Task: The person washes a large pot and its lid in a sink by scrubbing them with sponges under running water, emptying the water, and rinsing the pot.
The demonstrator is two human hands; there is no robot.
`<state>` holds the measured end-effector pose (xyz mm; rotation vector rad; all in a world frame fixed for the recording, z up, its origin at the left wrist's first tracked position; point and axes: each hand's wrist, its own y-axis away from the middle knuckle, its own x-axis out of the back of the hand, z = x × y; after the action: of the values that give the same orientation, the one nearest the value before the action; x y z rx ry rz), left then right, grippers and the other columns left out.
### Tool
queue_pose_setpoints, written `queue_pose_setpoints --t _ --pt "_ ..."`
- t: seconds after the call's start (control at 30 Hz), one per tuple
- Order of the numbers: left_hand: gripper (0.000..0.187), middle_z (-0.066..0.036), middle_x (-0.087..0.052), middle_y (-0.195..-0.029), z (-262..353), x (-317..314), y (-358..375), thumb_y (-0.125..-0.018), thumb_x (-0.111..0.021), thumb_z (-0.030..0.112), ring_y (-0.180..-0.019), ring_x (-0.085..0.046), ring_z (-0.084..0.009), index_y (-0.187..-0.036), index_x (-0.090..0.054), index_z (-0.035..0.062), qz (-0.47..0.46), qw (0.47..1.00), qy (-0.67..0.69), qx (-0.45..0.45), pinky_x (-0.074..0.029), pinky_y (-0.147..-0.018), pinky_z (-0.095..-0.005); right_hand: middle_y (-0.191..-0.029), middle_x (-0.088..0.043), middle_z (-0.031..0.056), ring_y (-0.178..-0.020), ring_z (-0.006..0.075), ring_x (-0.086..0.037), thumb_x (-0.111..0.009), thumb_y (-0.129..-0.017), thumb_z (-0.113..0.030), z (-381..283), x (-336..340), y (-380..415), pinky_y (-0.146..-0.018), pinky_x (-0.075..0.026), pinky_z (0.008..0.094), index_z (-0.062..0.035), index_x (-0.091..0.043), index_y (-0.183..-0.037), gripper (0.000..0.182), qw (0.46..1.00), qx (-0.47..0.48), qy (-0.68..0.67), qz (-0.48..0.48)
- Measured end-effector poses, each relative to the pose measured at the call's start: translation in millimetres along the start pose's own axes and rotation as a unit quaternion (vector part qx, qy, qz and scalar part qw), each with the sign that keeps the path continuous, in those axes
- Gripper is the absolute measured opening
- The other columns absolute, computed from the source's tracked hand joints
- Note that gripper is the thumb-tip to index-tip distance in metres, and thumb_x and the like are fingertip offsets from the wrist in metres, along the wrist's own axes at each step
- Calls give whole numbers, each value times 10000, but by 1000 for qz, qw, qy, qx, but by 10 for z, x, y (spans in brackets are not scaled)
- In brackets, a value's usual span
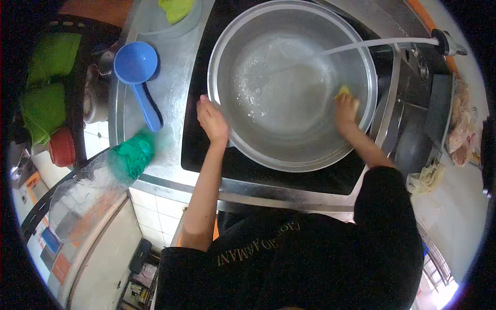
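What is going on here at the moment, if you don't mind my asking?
A person's right hand holds a yellow sponge or cloth against the inside of a large metal pot, towards its right side. The left hand is at the pot's outer left edge, fingers together. A pale stream, apparently water, arcs from the tap into the pot. A blue ladle lies on the metal counter to the left.

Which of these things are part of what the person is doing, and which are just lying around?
In use:
large metal pot
yellow sponge or cloth, in the right hand inside the pot
left hand, at the pot's outer side
tap, aimed over the pot

Seemingly just lying about:
blue ladle
clear bowl
green plastic item
crumpled pale item
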<state>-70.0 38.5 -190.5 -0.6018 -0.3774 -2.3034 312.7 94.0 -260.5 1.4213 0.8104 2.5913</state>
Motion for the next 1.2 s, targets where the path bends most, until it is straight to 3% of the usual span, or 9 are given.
queue_pose_setpoints --t 0.33,0.5,0.53,0.67,0.83,0.9,0.93,1.0,1.2 --pt "497 -307 -534 -961 -23 -20 -42 -971 -299 302 -906 -479 -463 -876 -531 -128 -2 1000 -20 -12 -359 -797 -469 -1074 -573 202 -1019 328 -554 -641 -725 -241 -1421 596 405 -854 -436 429 -65 -538 -1145 467 773 275 -553 -146" --pt "503 -313 -543 -966 20 -19 -40 -971 -300 304 -912 -482 -468 -894 -536 -134 7 1000 -3 -10 -361 -814 -467 -1267 -497 121 -1193 295 -444 -575 -801 -289 -130 675 45 -886 -387 532 -116 -567 -1162 400 973 32 -24 -226" --pt "506 -315 -546 -963 46 -2 -36 -971 -300 306 -911 -486 -466 -902 -537 -135 -13 1000 1 17 -363 -817 -467 -1182 -564 109 -1108 285 -521 -570 -804 -291 185 -23 -171 -867 -395 540 -127 -599 -1121 359 986 116 120 -24" --pt "498 -313 -548 -944 43 0 -16 -973 -300 304 -886 -493 -466 -902 -531 -132 -4 1000 -4 -4 -369 -797 -464 -955 -658 74 -873 239 -629 -589 -801 -209 600 1540 -500 -792 -480 359 -85 -647 -1024 261 979 99 -165 -67" --pt "484 -312 -545 -929 88 22 -23 -974 -303 290 -866 -494 -470 -898 -536 -127 -21 1000 2 12 -374 -770 -464 -1017 -627 100 -916 225 -599 -619 -825 -291 126 1630 -861 -836 -477 342 -69 -617 -1023 298 745 101 -659 -21" --pt "484 -313 -546 -928 67 -4 -20 -974 -303 287 -869 -497 -467 -901 -538 -129 -10 1000 0 0 -375 -773 -464 -1111 -589 87 -982 220 -574 -582 -859 -290 -151 2016 -562 -871 -464 365 -105 -546 -1129 330 327 12 -943 -59" --pt "483 -314 -546 -928 25 -11 -26 -973 -304 284 -872 -500 -465 -903 -540 -131 -2 1000 -3 -9 -376 -775 -464 -1111 -589 87 -982 220 -574 -582 -859 -290 -162 2086 -522 -871 -464 365 -105 -546 -1129 330 326 17 -943 -61" --pt "473 -311 -548 -922 35 11 -54 -971 -307 275 -870 -505 -458 -901 -539 -132 -3 1000 -12 -18 -378 -774 -460 -1137 -565 83 -1015 229 -558 -555 -880 -305 -180 2179 -483 -876 -463 402 -107 -465 -1189 379 74 54 -993 -80" --pt "451 -298 -551 -911 67 -5 -33 -964 -315 243 -856 -502 -451 -890 -551 -134 2 1000 6 -23 -374 -778 -461 -966 -582 60 -786 191 -586 -447 -935 -386 203 2183 -418 -642 -487 310 -113 -526 -1001 291 280 27 -951 129"
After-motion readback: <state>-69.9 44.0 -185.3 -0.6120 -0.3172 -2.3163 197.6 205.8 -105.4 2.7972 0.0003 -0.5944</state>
